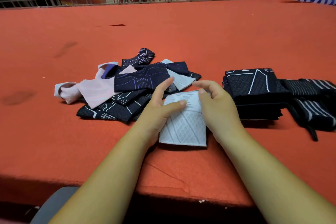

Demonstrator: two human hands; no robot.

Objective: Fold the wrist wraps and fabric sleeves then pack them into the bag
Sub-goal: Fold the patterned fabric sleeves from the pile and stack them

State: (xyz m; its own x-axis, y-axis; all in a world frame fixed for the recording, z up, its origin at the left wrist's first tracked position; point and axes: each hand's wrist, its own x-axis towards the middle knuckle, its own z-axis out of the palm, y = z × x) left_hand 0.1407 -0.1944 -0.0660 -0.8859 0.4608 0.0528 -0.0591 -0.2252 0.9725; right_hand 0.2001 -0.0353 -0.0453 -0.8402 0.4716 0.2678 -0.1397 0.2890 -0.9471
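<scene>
Head view: white fabric sleeve (183,125) lies flat on the red tabletop (200,42), front centre, between both hands. Its long axis runs near-to-far with a slight tilt, the near hem toward the person and the far end under the fingertips.

Left grip (163,103): loose and wide. The thumb presses flat on the sleeve's left-centre and the fingers are stretched out over the pile, holding nothing. Right grip (216,107): narrow, fingers curled. The thumb tip and a finger seem to pinch the sleeve's far right corner, though the contact is partly hidden.

Judgement: mid-fold on this sleeve. The far end would come back along the long axis toward the near hem while the left thumb anchors it.

Unfolded pile (127,87) sits just left and behind, touching the left hand: pink sleeve (87,92), navy patterned sleeves (140,78), black ones underneath. Folded stack (254,89) of dark sleeves is just right of the right hand, so the right grip is nearer for dropping this one on top. Striped wrist wraps (309,103) sit further right, against the stack.

Containers: no bag in view, so nothing looks packed yet. Most of the pile is still to be folded.
</scene>
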